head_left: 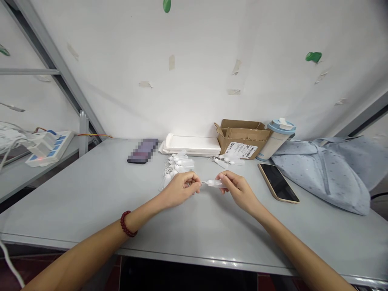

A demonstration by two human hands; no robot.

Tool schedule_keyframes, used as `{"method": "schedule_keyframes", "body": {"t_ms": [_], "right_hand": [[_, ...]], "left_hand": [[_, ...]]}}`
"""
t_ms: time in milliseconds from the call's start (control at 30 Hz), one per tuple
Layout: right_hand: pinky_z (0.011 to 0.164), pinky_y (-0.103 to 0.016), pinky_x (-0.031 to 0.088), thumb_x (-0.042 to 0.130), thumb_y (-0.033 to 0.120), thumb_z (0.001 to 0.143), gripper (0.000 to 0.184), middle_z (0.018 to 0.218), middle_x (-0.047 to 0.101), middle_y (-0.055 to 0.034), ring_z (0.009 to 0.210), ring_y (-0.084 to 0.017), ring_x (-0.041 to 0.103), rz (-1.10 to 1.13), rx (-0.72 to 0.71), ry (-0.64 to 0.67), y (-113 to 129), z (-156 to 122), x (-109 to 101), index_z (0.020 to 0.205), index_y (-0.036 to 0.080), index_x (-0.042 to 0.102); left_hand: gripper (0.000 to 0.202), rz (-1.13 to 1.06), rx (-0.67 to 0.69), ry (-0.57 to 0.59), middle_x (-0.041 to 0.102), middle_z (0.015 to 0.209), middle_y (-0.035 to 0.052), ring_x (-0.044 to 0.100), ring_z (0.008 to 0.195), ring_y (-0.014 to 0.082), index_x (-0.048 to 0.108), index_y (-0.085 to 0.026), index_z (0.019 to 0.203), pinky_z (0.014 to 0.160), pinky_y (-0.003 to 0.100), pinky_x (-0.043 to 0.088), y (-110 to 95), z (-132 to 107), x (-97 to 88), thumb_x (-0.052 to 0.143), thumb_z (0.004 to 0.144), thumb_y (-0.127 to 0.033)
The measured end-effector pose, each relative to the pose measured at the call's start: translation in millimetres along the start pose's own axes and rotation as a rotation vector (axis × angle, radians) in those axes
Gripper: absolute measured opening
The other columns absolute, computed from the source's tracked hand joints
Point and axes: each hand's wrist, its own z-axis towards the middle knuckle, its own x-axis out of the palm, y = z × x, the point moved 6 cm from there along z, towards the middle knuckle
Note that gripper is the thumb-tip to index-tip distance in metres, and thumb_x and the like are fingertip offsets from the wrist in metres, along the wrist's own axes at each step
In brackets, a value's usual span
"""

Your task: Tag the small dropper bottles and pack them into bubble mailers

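Observation:
My right hand [238, 188] is closed round a small clear plastic needle-tip bottle [214, 183], which lies level with its thin tip towards the left. At that tip, the fingers of my left hand [182, 189] are pinched together; whatever they hold is too small to make out. Just beyond my left hand lies a pile of similar small bottles [183, 163] with thin white loops, partly hidden by the hand. A smaller group of these bottles [235, 161] rests beyond my right hand, in front of the cardboard box.
A stack of white trays [194, 143], an open cardboard box [242, 137] and a blue-lidded cup [275, 139] stand along the wall. One phone [279, 184] lies at right beside a blue cloth bag [321, 173], another phone [142, 151] at left. A power strip [50, 149] is far left.

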Motion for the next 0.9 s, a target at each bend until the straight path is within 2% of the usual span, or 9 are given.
{"method": "schedule_keyframes", "body": {"t_ms": [267,600,900], "right_hand": [[0.054,-0.023,0.034,0.037,0.042,0.091,0.033,0.056,0.050,0.0030,0.055,-0.011,0.043,0.004,0.003,0.006,-0.6,-0.9,0.1,0.078,0.019,0.056],[0.054,-0.023,0.034,0.036,0.040,0.091,0.033,0.054,0.048,0.0032,0.054,-0.011,0.042,-0.011,-0.003,0.035,1.0,-0.5,4.6,0.074,0.018,0.055],[0.052,-0.024,0.034,0.036,0.041,0.090,0.034,0.054,0.047,0.0027,0.053,-0.011,0.043,-0.028,0.003,-0.010,0.0,-0.3,-1.6,0.074,0.018,0.056]], "left_hand": [[0.015,-0.039,-0.007,0.003,0.059,0.066,0.0004,0.054,0.061,0.0111,0.055,-0.015,0.075,0.059,0.022,0.043,-1.5,-0.6,1.3,0.051,0.080,-0.029],[0.014,-0.039,-0.004,0.077,0.059,0.067,0.0008,0.052,0.060,0.0107,0.055,-0.015,0.076,0.057,0.022,0.042,2.7,-0.6,6.9,0.051,0.080,-0.029],[0.015,-0.050,-0.022,0.016,0.059,0.064,-0.0001,0.053,0.059,0.0105,0.055,-0.015,0.074,0.057,0.022,0.042,0.1,0.5,2.5,0.051,0.080,-0.029]]}}
